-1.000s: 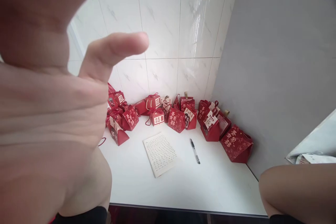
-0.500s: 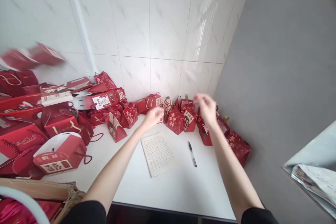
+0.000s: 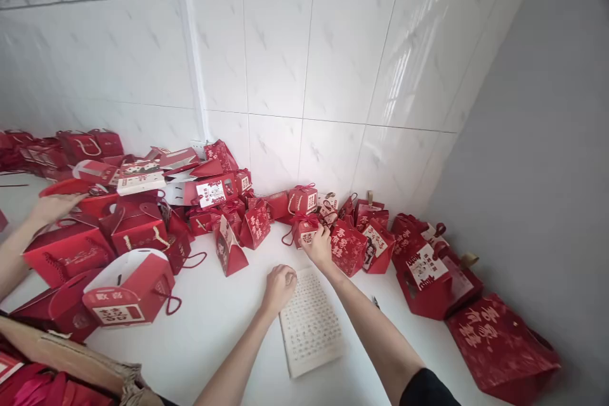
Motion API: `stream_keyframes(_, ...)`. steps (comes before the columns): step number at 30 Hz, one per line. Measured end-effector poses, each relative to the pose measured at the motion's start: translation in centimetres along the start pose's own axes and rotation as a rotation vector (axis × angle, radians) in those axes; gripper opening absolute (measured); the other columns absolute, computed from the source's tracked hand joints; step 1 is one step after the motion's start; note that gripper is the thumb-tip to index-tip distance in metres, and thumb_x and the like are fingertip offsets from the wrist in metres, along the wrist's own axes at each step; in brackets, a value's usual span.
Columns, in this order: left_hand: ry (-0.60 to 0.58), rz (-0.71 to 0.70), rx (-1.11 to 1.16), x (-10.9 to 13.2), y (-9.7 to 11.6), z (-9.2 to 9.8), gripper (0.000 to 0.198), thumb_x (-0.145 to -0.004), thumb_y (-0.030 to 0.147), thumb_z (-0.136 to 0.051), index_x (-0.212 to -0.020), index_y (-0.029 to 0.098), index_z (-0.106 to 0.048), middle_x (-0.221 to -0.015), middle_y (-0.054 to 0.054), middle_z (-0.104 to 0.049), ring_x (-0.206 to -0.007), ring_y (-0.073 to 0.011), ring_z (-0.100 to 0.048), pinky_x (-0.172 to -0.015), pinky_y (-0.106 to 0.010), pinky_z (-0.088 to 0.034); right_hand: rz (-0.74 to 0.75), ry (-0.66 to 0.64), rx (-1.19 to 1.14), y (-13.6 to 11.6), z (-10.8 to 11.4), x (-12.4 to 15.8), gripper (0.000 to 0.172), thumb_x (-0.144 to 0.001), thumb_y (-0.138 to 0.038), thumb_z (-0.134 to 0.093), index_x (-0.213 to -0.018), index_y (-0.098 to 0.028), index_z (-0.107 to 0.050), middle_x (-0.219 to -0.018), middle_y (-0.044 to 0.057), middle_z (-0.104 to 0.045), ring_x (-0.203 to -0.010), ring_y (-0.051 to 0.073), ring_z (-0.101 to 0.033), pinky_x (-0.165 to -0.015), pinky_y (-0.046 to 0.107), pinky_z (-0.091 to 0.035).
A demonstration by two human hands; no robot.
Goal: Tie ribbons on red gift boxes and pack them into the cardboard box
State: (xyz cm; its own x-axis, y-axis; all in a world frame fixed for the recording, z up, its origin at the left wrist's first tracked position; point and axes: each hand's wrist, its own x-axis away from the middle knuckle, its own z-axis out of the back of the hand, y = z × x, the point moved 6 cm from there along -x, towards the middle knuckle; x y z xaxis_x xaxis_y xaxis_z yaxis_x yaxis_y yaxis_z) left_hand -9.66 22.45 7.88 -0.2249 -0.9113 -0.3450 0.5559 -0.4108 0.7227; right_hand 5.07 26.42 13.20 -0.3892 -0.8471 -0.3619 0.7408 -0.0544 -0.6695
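Observation:
My right hand reaches to the back of the table, its fingers on a small red gift box with a ribbon bow on top. The fingers cover that box's lower right side. Closer to me, my left hand is curled closed over the upper left edge of a notebook covered in handwriting. I see nothing in its fingers. A pen lies right of the notebook, mostly hidden by my right forearm. A larger red gift box stands just right of my right hand.
Many red gift boxes crowd the left side, including an open one. Others line the right, such as a large box. Another person's hand is among the left boxes. A cardboard carton stands front left. Tiled wall behind.
The view has swung left. My right hand has moved from the right-hand boxes to the small box in the middle. My left hand has come down onto the notebook's edge.

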Motion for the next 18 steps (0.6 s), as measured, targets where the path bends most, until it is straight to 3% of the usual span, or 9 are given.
stream_keyframes(5,0.05,0.038,0.05,-0.3,-1.0,0.3,0.013,-0.072,0.01,-0.049,-0.069,0.017,-0.06,-0.077,-0.004,-0.064,-0.081,-0.0192,-0.059,-0.079,-0.033,-0.045,-0.096,0.007,0.034,-0.9,-2.1,-1.9,0.068,-0.069,-0.028,-0.063,-0.127,-0.008,-0.032,-0.128,0.029,-0.031,-0.113,0.044,-0.042,-0.085,0.056,-0.039)
stream_keyframes(9,0.112,0.086,0.125,-0.5,-1.4,0.9,0.014,-0.071,0.01,-0.046,-0.07,0.016,-0.059,-0.077,-0.004,-0.064,-0.076,-0.0178,-0.061,-0.073,-0.031,-0.048,-0.021,-0.008,0.001,-1.1,-0.7,-0.7,0.071,-0.068,-0.028,-0.064,-0.127,-0.006,-0.031,-0.121,0.026,-0.038,-0.111,0.039,-0.044,-0.089,0.051,-0.038)
stream_keyframes(13,0.167,0.138,0.234,-0.4,-1.5,1.8,0.014,-0.073,0.012,-0.043,-0.072,0.017,-0.056,-0.078,-0.005,-0.065,-0.076,-0.0184,-0.061,-0.076,-0.033,-0.048,0.154,0.008,-0.059,-1.1,3.8,4.9,0.077,-0.069,-0.036,-0.065,-0.131,-0.013,-0.026,-0.125,0.017,-0.039,-0.119,0.03,-0.038,-0.097,0.043,-0.036)
stream_keyframes(16,0.226,0.173,0.311,1.0,-1.3,2.6,0.014,-0.077,0.016,-0.04,-0.081,0.017,-0.053,-0.088,-0.007,-0.063,-0.087,-0.0198,-0.06,-0.082,-0.034,-0.046,0.347,0.09,-0.191,-1.0,8.9,11.4,0.08,-0.072,-0.043,-0.063,-0.133,-0.015,-0.02,-0.126,0.017,-0.036,-0.118,0.031,-0.038,-0.095,0.048,-0.039)
stream_keyframes(18,0.247,0.177,0.349,2.7,-0.6,3.2,0.015,-0.079,0.02,-0.039,-0.087,0.018,-0.052,-0.095,-0.008,-0.061,-0.093,-0.0196,-0.057,-0.085,-0.033,-0.044,0.4,0.136,-0.196,-0.3,11.9,15.8,0.081,-0.072,-0.044,-0.063,-0.135,-0.018,-0.019,-0.128,0.017,-0.034,-0.12,0.033,-0.037,-0.096,0.053,-0.037)
